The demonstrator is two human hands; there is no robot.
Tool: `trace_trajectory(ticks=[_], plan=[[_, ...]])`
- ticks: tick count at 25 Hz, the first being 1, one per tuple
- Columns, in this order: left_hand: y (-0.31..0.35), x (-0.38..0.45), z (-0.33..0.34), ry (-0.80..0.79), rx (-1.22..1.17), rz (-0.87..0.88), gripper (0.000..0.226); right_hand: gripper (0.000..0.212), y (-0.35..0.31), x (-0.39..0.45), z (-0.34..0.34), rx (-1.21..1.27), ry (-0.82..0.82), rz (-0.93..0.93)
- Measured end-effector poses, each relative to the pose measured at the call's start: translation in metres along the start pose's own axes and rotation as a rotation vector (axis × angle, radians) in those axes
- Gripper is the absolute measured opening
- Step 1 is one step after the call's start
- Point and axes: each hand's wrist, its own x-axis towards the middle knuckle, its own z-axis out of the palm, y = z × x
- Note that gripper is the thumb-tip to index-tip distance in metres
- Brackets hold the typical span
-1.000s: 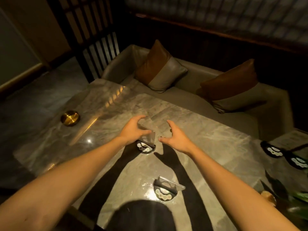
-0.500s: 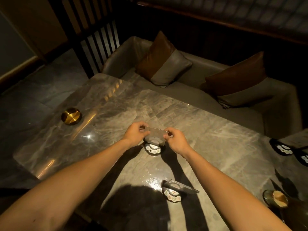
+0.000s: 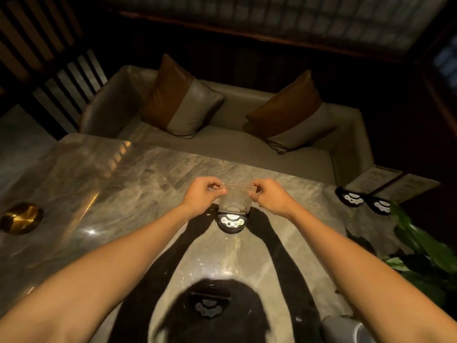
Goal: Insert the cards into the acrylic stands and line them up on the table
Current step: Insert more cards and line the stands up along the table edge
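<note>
- My left hand [image 3: 202, 195] pinches the top left corner of the clear acrylic stand [image 3: 235, 201] between thumb and fingers.
- My right hand [image 3: 270, 196] pinches the top right corner of the same stand in the same way, so both hands are closed on it.
- The stand is upright near the middle of the marble table [image 3: 118, 194], and its dark round base [image 3: 231, 222] rests on the surface.
- The base carries some small pale round marks; they are too small for me to read.
- I cannot tell if a card is inside the clear panel, because the panel is see-through and the light is low.
- A second stand [image 3: 209, 305] is closer to me, inside the shadow of my head, well apart from the one I hold.
- Two more dark bases [image 3: 350, 197] sit side by side at the right edge of the table, with panels behind them.
- A round brass dish [image 3: 21, 218] lies far on the left part of the table.
- Green plant leaves [image 3: 420, 246] come in from the right side.
- Behind the table there is a grey sofa [image 3: 222, 142] with two brown and grey cushions [image 3: 180, 100].
</note>
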Motion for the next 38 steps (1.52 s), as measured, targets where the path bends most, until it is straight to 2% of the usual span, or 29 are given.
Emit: trace_trajectory(ticks=[4,8,12,17,20,23,32,35,38], plan=[[0.052,0.042,0.074,-0.015,-0.042,0.030,0.006,0.014,0.065,-0.008,-0.055,-0.121,0.153,0.052],[0.099,0.085,0.145,-0.047,-0.067,0.041,0.013,0.014,0.127,-0.013,-0.108,-0.149,0.246,0.132],[0.131,0.123,0.203,-0.056,-0.074,0.095,0.018,0.014,0.179,-0.009,-0.149,-0.213,0.268,0.184],[0.155,0.157,0.253,-0.057,-0.095,0.092,0.019,0.009,0.218,0.005,-0.186,-0.433,0.218,0.147],[0.159,0.171,0.268,-0.053,-0.124,0.056,0.020,0.009,0.235,0.018,-0.196,-0.477,0.197,0.112],[0.158,0.181,0.278,-0.057,-0.121,0.045,0.018,0.017,0.251,0.030,-0.200,-0.512,0.196,0.087],[0.159,0.194,0.288,-0.142,-0.107,0.023,0.013,0.016,0.264,0.042,-0.200,-0.463,0.177,0.159],[0.160,0.192,0.282,-0.170,-0.076,0.022,0.020,0.015,0.257,0.041,-0.203,-0.549,0.139,0.160],[0.162,0.181,0.262,-0.194,-0.078,0.023,0.028,0.029,0.249,0.034,-0.204,-0.536,0.160,0.168]])
